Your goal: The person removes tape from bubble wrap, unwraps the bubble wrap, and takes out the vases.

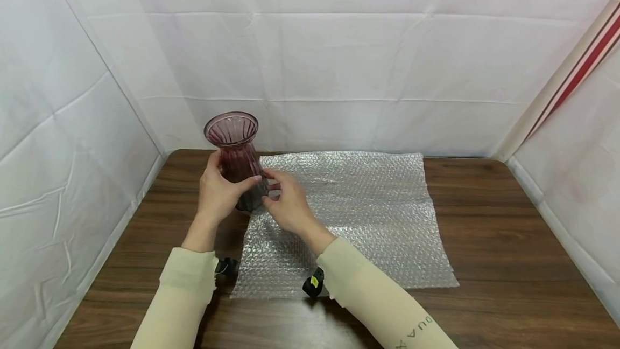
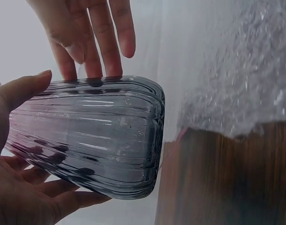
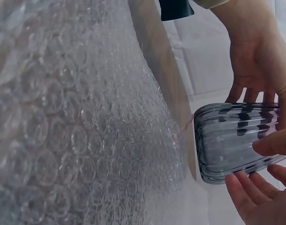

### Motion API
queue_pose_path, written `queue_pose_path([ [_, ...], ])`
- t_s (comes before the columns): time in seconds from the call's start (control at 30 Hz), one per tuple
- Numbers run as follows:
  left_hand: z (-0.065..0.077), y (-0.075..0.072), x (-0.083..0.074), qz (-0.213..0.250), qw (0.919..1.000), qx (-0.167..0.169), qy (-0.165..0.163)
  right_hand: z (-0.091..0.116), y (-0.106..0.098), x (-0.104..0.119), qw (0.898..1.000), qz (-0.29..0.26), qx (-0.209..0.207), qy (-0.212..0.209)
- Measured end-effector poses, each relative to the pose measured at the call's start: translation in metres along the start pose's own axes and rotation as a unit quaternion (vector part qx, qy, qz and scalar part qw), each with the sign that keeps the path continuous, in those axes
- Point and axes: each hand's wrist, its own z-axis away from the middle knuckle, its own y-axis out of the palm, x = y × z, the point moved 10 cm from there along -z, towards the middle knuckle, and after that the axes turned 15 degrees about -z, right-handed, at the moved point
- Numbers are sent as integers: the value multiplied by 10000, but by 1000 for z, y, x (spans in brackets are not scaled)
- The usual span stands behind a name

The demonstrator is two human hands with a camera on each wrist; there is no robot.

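Observation:
A ribbed glass vase (image 1: 240, 163), purple at its flared rim and smoky grey toward the base, stands slightly tilted at the left of the bubble wrap (image 1: 349, 214). My left hand (image 1: 218, 190) grips its body from the left, thumb across the front and fingers curled behind. On the other side my right hand (image 1: 289, 203) touches the lower body with its fingertips, the fingers fairly straight. In the left wrist view the grey base of the vase (image 2: 101, 136) shows above the wood. The right wrist view has both hands about the vase (image 3: 237, 138).
The bubble wrap lies flat across the middle of the brown wooden table (image 1: 484, 241). White sheeting (image 1: 339, 58) hangs behind and at both sides. Black wrist cameras (image 1: 314, 283) sit under the sleeves, close over the table and wrap.

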Motion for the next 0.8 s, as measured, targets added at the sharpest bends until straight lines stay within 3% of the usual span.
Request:
queue_pose_path([
  [0.2,-3,-7,7,36,9999,-155,-57,-4,8,-1,9992,-320,191,140],
  [0.8,-5,-23,20,14,9989,-427,-177,-7,33,-8,9953,-70,857,436],
])
